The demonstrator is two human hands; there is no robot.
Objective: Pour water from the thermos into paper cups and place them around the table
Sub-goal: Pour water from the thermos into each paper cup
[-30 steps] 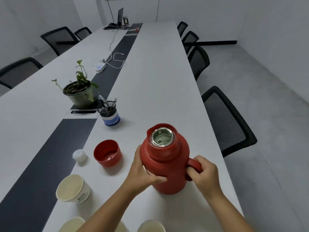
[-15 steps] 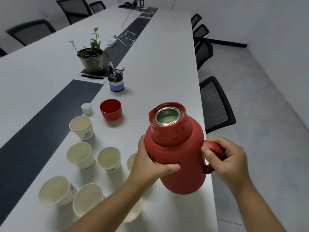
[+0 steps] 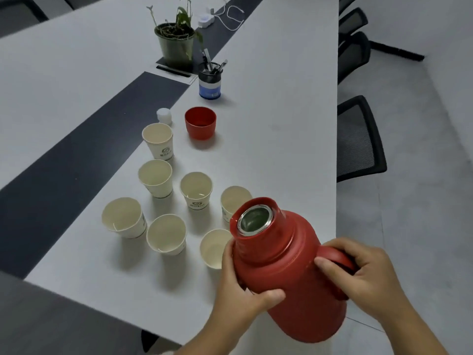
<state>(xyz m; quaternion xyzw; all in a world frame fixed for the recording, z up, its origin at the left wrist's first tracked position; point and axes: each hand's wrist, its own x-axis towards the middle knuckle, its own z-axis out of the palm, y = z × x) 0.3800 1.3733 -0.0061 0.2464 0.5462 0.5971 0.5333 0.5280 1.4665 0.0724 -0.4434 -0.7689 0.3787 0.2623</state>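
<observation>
Seven paper cups (image 3: pixel 166 234) stand upright in a loose cluster on the table (image 3: pixel 281 124), all of them looking dry or nearly so, which suggests the pouring step is only just starting. Going rightward, the nearest cup (image 3: pixel 213 248) sits just under and beside the thermos (image 3: pixel 289 267), which is lifted off the table and tilted with its open steel mouth toward the cups; no water shows at the lip. The left hand (image 3: pixel 243 298) wraps the thermos body, thumb across the front, while the right hand (image 3: pixel 363 275) is curled tight round the handle. The next move, as I judge it, calls for bringing the mouth over that nearest cup and tipping further, slowly, since a light paper cup could tip or overflow. Beyond the cluster sit a white stopper (image 3: pixel 164 115) and the red lid (image 3: pixel 200 122), then a pen pot (image 3: pixel 210 82) and a plant (image 3: pixel 175 42). Two cups carry a dark round logo with small print beneath, too small to read.
</observation>
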